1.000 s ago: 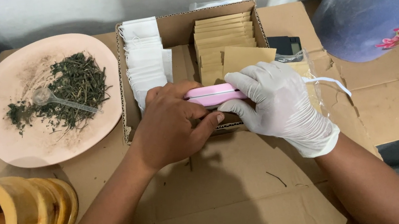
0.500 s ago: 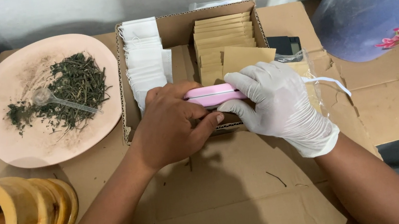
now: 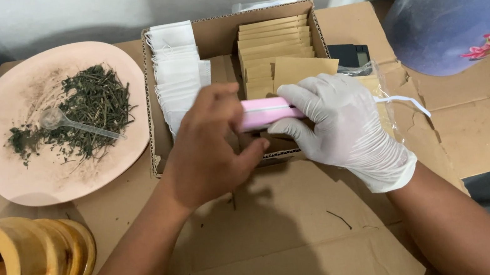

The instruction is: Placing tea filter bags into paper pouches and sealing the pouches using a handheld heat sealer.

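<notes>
Little is being changed since the earlier frame: the pink sealer [image 3: 267, 112] is being kept at the same spot over the front edge of the cardboard box [image 3: 225, 33], and only the left hand [image 3: 212, 151] is being shifted slightly along it.

Sealer: slim, smooth, pink plastic bar, lying level. It is being gripped at its right end by the right hand [image 3: 344, 124], which is covered by a white, wrinkled rubber glove; those fingers are being wrapped closed around the bar. The bare left hand is being curled over the bar's left end, fingers closed down; whether anything thin is being pinched underneath cannot be told. A white cord [image 3: 404, 101] is being trailed from behind the glove to the right.

Box: shallow, brown, corrugated, open on top. A stack of white papery filter bags [image 3: 175, 64] is being held in its left part, a fanned row of flat tan kraft envelopes [image 3: 273, 42] in its right part.

Outward: a round matte peach plate [image 3: 10, 124] with dried green leaves [image 3: 92, 104] and a clear plastic spoon [image 3: 66, 123] is seen left of the box; a yellow mortar [image 3: 35, 266] at lower left; a translucent bluish tub [image 3: 455, 9] at upper right; a small black device [image 3: 351, 54] just beside the box. Flattened cardboard [image 3: 309, 242] is being used as the work surface.
</notes>
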